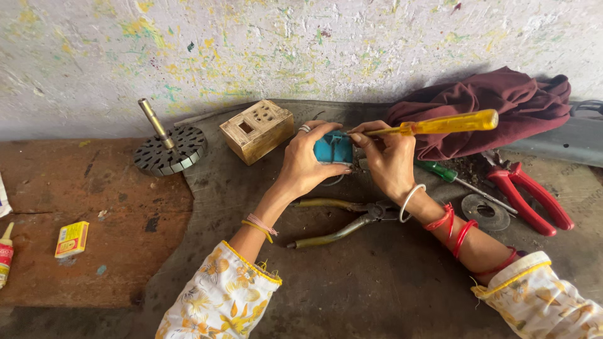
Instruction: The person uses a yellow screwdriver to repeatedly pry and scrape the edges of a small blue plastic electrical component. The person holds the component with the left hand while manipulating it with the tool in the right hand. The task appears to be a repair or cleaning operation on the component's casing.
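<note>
A small blue plastic block [333,149] is held in the left hand [308,164] over a dark, worn worktop [377,276]. A yellow-handled screwdriver [440,123] is gripped by the right hand [389,160]. A paint-flecked white wall [282,50] is seen behind.

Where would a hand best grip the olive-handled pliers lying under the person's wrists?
Probably by the two olive handles of the pliers, coming from the lower left: they splay open toward that side and lie bare, while the jaw end sits under the right hand's wrist.
</note>
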